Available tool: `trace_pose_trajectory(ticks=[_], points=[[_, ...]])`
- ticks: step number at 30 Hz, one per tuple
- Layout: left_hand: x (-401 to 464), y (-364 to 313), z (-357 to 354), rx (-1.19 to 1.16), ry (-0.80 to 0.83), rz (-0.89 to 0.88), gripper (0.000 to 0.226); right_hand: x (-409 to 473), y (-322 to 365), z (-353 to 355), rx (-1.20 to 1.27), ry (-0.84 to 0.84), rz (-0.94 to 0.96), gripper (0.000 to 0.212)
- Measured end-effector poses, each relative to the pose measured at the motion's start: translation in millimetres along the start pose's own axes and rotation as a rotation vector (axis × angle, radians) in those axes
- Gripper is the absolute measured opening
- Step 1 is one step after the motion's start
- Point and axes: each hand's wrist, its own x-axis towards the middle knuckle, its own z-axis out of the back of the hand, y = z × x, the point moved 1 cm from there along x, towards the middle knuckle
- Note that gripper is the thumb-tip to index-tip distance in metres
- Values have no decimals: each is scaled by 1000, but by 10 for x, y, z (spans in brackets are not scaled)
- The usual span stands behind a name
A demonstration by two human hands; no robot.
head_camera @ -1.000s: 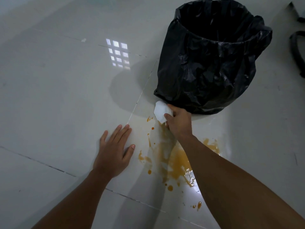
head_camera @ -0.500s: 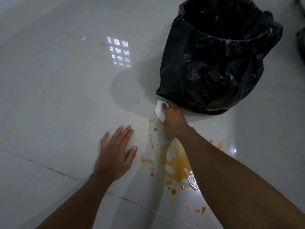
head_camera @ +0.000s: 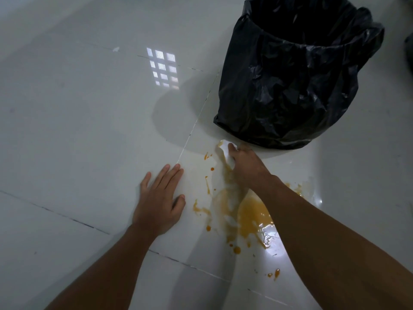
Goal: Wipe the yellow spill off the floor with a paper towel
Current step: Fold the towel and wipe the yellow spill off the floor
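A yellow-orange spill (head_camera: 251, 212) spreads over the glossy white floor tiles, with smears and drops around it. My right hand (head_camera: 247, 166) grips a white paper towel (head_camera: 225, 151) and presses it on the floor at the spill's far end, just in front of the bin. The towel's edge is stained yellow. My left hand (head_camera: 159, 202) lies flat on the tile, fingers spread, to the left of the spill.
A bin lined with a black plastic bag (head_camera: 292, 79) stands right behind the towel. A tile seam (head_camera: 196, 121) runs away from my left hand. Small drops (head_camera: 276, 274) lie near my right forearm.
My right hand has stayed at the spill's far end, turning the towel so its stained edge shows. The left hand has kept its place.
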Motion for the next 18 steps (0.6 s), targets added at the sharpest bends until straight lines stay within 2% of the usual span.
trace_pose_trajectory(ticks=[4, 8, 12, 18], points=[[-18, 2, 4, 53, 44, -26, 83, 18, 143, -38, 52, 66, -20, 76], [-22, -22, 55, 126, 151, -46, 111, 10, 316, -70, 48, 109, 73, 71], [-18, -36, 92, 144, 232, -44, 131, -115, 537, -130, -4, 173, 191, 82], [-46, 11, 103, 103, 306, -82, 144, -446, 615, -216, -44, 154, 262, 65]])
